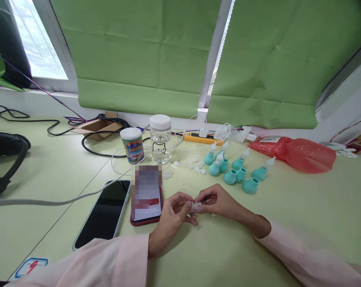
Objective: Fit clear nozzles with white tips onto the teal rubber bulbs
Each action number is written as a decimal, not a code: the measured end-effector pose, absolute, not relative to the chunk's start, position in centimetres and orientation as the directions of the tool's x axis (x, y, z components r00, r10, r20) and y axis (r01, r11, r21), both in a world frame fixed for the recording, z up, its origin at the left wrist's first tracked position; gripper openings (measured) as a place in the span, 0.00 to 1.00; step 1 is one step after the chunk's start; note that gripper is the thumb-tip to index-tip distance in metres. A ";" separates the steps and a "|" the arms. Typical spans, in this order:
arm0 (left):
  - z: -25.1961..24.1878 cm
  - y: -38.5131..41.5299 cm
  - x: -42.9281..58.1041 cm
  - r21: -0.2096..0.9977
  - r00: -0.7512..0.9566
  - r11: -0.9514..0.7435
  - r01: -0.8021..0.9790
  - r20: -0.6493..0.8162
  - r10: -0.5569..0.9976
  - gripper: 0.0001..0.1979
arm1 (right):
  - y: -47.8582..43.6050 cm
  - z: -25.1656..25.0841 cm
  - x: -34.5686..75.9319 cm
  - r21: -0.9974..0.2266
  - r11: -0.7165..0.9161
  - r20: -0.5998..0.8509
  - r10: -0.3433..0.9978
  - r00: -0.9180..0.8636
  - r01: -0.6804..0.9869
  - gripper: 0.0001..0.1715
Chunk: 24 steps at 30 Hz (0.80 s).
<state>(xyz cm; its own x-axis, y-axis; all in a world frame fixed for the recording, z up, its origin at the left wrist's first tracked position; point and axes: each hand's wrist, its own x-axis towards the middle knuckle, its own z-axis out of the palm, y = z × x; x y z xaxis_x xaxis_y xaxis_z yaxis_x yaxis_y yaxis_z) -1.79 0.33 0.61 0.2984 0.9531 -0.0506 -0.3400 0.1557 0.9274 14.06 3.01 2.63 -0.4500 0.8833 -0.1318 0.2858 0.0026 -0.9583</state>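
Small translucent plastic piece [195, 207] held over the pale tabletop [216, 255], nearer the wearer than the teal squeeze bulbs [251, 186]; left hand [173, 210] and right hand [218, 202] pinch it from either side, fingers partly hiding it. Risk, my reading: uneven pinch could squirt it loose, towards the red-cased phone [146, 196] or loose white pieces [203, 172], pale on pale, easily lost

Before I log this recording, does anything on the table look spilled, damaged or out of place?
I see nothing spilled or damaged. Slightly untidy, perhaps: small whitish translucent pieces lie scattered, mostly between the clear white-lidded jar and the round teal bulbs, not gathered.
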 end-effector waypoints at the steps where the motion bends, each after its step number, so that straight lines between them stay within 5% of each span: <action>1: 0.7 0.3 -1.8 0.927 0.299 0.156 -0.341 -0.050 0.953 0.12 | 3.0 2.7 14.0 -0.957 0.002 -0.133 0.885 -0.446 0.289 0.14; 10: 0.1 0.3 -1.9 0.836 0.360 0.245 -0.492 -0.060 0.931 0.07 | 3.2 2.7 13.9 -0.962 -0.022 -0.144 0.887 -0.438 0.273 0.17; 24: 0.3 0.2 -1.9 0.890 0.391 0.242 -0.388 -0.079 0.917 0.12 | 3.3 2.3 14.0 -0.958 -0.010 -0.144 0.879 -0.454 0.286 0.18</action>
